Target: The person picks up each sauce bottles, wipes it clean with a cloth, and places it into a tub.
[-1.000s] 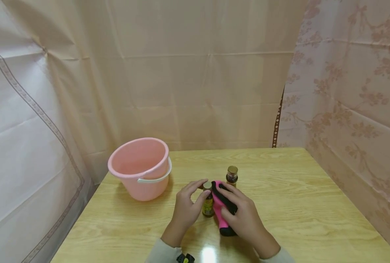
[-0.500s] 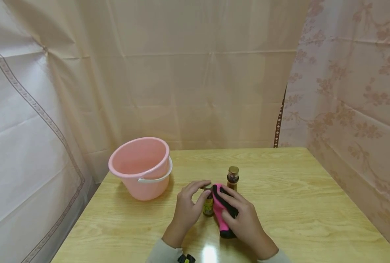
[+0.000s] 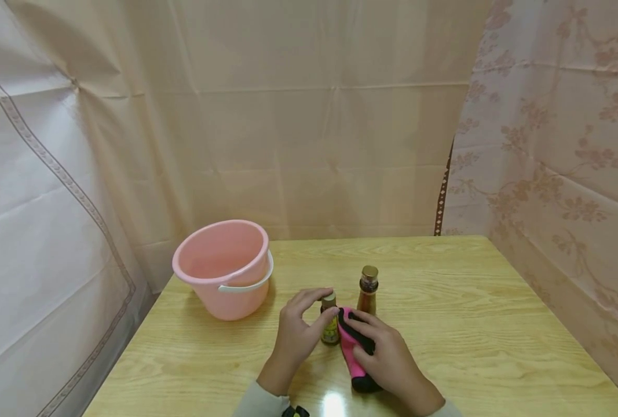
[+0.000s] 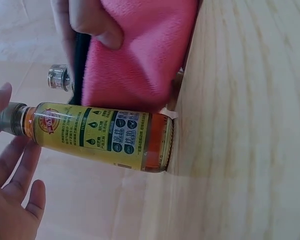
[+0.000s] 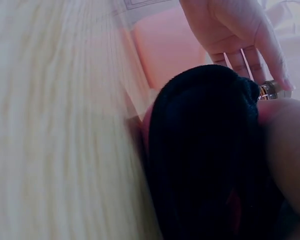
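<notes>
The person's left hand (image 3: 295, 336) is pinching the small, upright glass bottle with the yellow label (image 3: 331, 333) near its top, thumb on one side and fingers on the other, about the dull gold cap (image 3: 329, 300). The bottle is standing on the pale wood-grain table (image 3: 470, 324), in front of the person. The right hand (image 3: 389, 353) is gripping a soft, folded cloth, pink on one face and black on the other (image 3: 349, 347), and is holding its pink face against the side of the bottle. In the right wrist view the black face is filling much of the picture and is dark and blurred, so I cannot tell exactly how the fingertips are lying.

Compared with a second ago, the cloth and the right hand are sitting lower on the bottle and closer to the person, and more of the yellow label is showing. Behind the right hand, a brown glass bottle with a gold cap (image 3: 367, 301) is now showing its neck and shoulder, less covered than before. The round pink plastic bucket with a white handle (image 3: 230, 305) is staying at the table's left, well apart from the hands.
</notes>
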`<state>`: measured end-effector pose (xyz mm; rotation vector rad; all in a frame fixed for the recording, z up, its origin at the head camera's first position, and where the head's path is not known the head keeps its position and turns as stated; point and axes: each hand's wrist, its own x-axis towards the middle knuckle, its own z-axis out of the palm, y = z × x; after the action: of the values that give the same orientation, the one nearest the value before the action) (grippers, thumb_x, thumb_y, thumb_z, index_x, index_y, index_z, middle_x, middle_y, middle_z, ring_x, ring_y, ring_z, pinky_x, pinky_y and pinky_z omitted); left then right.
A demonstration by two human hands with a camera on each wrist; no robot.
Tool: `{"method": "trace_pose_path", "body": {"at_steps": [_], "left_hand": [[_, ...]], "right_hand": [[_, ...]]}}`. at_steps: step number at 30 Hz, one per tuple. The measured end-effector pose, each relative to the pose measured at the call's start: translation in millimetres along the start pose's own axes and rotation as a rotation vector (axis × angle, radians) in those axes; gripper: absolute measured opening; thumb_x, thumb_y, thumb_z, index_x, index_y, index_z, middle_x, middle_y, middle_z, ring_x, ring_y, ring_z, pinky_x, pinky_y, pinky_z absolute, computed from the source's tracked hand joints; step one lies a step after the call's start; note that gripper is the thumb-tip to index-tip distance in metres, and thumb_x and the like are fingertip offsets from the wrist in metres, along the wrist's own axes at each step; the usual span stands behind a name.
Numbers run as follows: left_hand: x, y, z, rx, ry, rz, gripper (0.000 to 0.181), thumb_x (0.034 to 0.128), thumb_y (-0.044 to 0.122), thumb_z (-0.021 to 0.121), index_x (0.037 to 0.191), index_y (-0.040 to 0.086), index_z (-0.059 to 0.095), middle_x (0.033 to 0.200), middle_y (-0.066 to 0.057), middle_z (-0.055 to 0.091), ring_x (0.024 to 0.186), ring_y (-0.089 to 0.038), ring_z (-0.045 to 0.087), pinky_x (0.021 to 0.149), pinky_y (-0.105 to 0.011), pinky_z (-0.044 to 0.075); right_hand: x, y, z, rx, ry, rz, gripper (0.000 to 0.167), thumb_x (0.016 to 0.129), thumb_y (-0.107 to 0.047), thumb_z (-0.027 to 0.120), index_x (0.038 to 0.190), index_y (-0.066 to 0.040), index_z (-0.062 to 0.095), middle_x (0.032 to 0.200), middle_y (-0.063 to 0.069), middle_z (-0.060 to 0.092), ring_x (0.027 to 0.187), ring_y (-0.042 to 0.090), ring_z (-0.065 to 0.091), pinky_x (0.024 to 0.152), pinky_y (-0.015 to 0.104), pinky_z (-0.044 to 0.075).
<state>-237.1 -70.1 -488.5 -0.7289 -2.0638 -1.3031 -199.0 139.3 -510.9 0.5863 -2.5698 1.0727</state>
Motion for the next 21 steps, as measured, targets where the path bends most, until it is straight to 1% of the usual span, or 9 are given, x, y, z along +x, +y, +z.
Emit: {"method": "trace_pose_path", "body": {"at_steps": [3,4,8,9,13,16,18,20,21], "left_hand": [[-0.2,0.5,0.3,-0.028,0.006,-0.012,0.034,0.0932,0.026,0.079,0.126,0.024,0.073,0.121,0.005,0.07,0.111,-0.013,0.068,0.097,-0.038,0.055],[-0.3,0.8,0.2,-0.033,0.007,-0.018,0.033,0.0934,0.025,0.079,0.126,0.024,0.074,0.12,0.005,0.069,0.111,-0.013,0.068,0.097,-0.038,0.055],[-0.2,2.5,-0.6,-0.032,0.013,-0.037,0.032,0.0943,0.023,0.078,0.126,0.024,0.074,0.119,0.005,0.068,0.109,-0.012,0.067,0.095,-0.037,0.055],[-0.2,2.7,-0.9,-0.031,0.014,-0.04,0.032,0.0945,0.023,0.078,0.126,0.024,0.074,0.119,0.005,0.068,0.109,-0.012,0.067,0.095,-0.037,0.055],[-0.2,1.9,-1.7,-0.028,0.015,-0.034,0.032,0.0949,0.022,0.077,0.126,0.024,0.074,0.117,0.005,0.069,0.108,-0.012,0.067,0.093,-0.037,0.055],[-0.6,0.4,-1.2,-0.027,0.016,-0.018,0.032,0.0951,0.022,0.077,0.127,0.023,0.073,0.115,0.005,0.07,0.106,-0.012,0.067,0.092,-0.037,0.055],[-0.9,0.1,-0.8,-0.025,0.015,-0.013,0.032,0.0952,0.022,0.077,0.127,0.023,0.073,0.116,0.005,0.07,0.106,-0.012,0.067,0.093,-0.036,0.055],[-1.2,-0.1,-0.5,-0.022,0.011,-0.015,0.032,0.0954,0.024,0.076,0.127,0.024,0.073,0.116,0.005,0.07,0.107,-0.012,0.067,0.094,-0.037,0.055],[-1.3,-0.1,-0.5,-0.02,0.01,-0.016,0.032,0.0955,0.024,0.076,0.127,0.024,0.073,0.117,0.005,0.07,0.107,-0.012,0.068,0.094,-0.037,0.055]], "right_hand": [[-0.2,-1.2,-1.3,-0.025,-0.049,0.042,0.055,0.085,-0.008,0.076,0.135,-0.027,0.07,0.15,-0.001,0.058,0.102,0.014,0.061,0.068,0.021,0.045],[-0.1,-1.4,-1.5,-0.026,-0.061,0.051,0.055,0.085,-0.009,0.075,0.136,-0.027,0.07,0.15,-0.001,0.058,0.101,0.014,0.061,0.066,0.021,0.045],[0.5,-2.9,-1.9,-0.034,-0.072,0.063,0.054,0.085,-0.009,0.075,0.136,-0.027,0.07,0.15,0.0,0.057,0.105,0.016,0.061,0.065,0.022,0.044],[0.7,-3.1,-1.8,-0.037,-0.072,0.064,0.054,0.085,-0.009,0.075,0.136,-0.027,0.07,0.15,0.0,0.057,0.106,0.016,0.061,0.066,0.022,0.045],[1.1,-3.4,-0.6,-0.048,-0.065,0.064,0.054,0.084,-0.01,0.076,0.135,-0.027,0.07,0.15,-0.001,0.058,0.117,0.014,0.061,0.076,0.026,0.046],[0.7,-2.7,-0.4,-0.028,-0.062,0.06,0.054,0.085,-0.01,0.076,0.136,-0.026,0.07,0.15,-0.001,0.058,0.117,0.015,0.061,0.075,0.025,0.048],[0.0,-1.9,-0.6,-0.008,-0.054,0.05,0.054,0.085,-0.009,0.076,0.136,-0.025,0.07,0.15,-0.002,0.057,0.11,0.014,0.062,0.069,0.023,0.048],[-0.4,-0.6,-0.4,-0.003,-0.034,0.03,0.055,0.084,-0.008,0.076,0.137,-0.025,0.069,0.15,-0.002,0.058,0.111,0.014,0.062,0.07,0.022,0.048],[-0.6,-0.1,-0.3,-0.004,-0.019,0.016,0.056,0.084,-0.008,0.077,0.136,-0.025,0.069,0.149,-0.003,0.058,0.113,0.013,0.062,0.073,0.023,0.049]]}}
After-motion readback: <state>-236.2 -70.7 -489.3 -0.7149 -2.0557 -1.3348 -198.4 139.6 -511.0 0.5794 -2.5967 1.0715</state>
